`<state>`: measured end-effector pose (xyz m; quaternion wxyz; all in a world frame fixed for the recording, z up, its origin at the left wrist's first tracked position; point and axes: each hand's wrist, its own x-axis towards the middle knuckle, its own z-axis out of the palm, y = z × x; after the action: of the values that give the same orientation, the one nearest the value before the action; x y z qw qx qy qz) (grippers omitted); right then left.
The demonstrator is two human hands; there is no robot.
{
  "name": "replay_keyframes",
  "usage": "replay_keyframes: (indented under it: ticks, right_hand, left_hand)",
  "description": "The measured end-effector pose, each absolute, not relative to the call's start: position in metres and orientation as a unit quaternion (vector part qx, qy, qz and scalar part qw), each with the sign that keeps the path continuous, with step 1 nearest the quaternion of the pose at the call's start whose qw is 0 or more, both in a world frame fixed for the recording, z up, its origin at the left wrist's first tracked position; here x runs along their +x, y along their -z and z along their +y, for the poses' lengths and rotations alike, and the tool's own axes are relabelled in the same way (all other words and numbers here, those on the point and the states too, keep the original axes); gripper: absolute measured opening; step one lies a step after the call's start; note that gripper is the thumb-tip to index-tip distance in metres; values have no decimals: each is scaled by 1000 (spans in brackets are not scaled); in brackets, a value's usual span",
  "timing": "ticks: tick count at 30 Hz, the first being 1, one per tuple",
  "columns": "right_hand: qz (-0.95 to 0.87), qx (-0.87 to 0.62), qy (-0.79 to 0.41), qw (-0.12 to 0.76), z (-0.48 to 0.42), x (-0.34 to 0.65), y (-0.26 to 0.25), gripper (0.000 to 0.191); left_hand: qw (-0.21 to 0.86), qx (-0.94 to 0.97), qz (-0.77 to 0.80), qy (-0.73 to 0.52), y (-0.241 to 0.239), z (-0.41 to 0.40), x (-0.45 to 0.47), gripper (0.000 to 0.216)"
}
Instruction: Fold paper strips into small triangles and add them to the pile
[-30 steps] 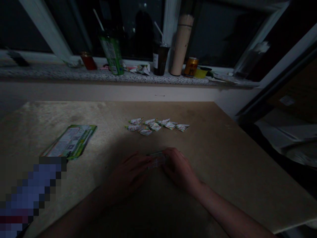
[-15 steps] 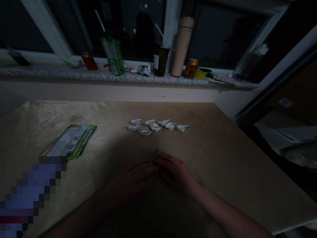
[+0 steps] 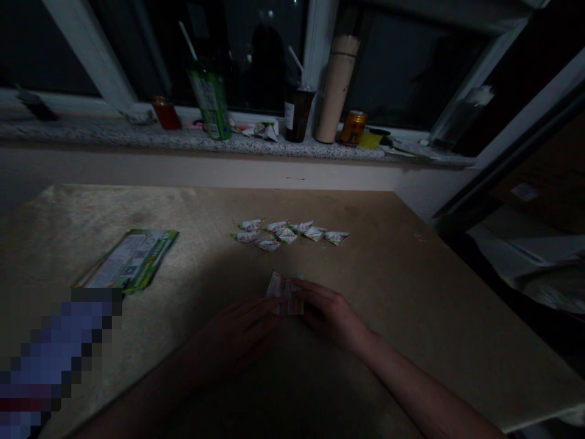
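A folded piece of printed paper or wrapper [image 3: 289, 305], pale with reddish lettering, lies on the table between my hands. My left hand [image 3: 249, 320] has its fingertips on the left side of the piece. From the right, my right hand [image 3: 331, 308] grips the other side, thumb partly hidden under the fingers. Just beyond, several small folded triangular pieces [image 3: 286, 235] with similar green and white print sit in a loose cluster. To the left is a stack of flat green-and-white printed sheets or packets [image 3: 141, 259].
Dim light falls on the brown table [image 3: 384, 274]. Along the granite windowsill [image 3: 256, 143] stand a green cup [image 3: 210, 103] with a straw, a dark cup [image 3: 297, 113], a tall pink bottle [image 3: 336, 91], an orange can [image 3: 353, 128] and a red jar [image 3: 165, 113]. A pixelated patch covers the lower left.
The folded piece has turned or opened between my hands, so more of its pale printed face shows. My left fingers have drawn back slightly to the left.
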<state>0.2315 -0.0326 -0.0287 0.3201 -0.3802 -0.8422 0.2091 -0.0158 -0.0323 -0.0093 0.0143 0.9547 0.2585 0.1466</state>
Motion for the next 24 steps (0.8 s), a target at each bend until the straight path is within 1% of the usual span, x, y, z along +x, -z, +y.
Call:
replay_keyframes:
  ticks: [4, 10, 13, 17, 20, 24]
  right_hand:
    - [-857, -391, -172, 289, -29, 234, 28, 43]
    - [-876, -391, -114, 257, -27, 235, 20, 36]
    - [-877, -402, -112, 240, -28, 236, 16, 34]
    - [-874, -406, -114, 243, -27, 236, 18, 35]
    - [-871, -408, -118, 246, -26, 236, 20, 35]
    - [-866, -419, -129, 243, -26, 236, 18, 33]
  left_hand:
    - [21, 952, 277, -130, 11, -28, -20, 26]
    - [12, 957, 274, -99, 12, -24, -19, 43]
    - [11, 956, 282, -79, 14, -25, -19, 54]
    - [22, 950, 305, -60, 18, -27, -23, 66]
    - [35, 949, 310, -48, 20, -27, -26, 70]
    - [46, 951, 304, -41, 18, -28, -26, 68]
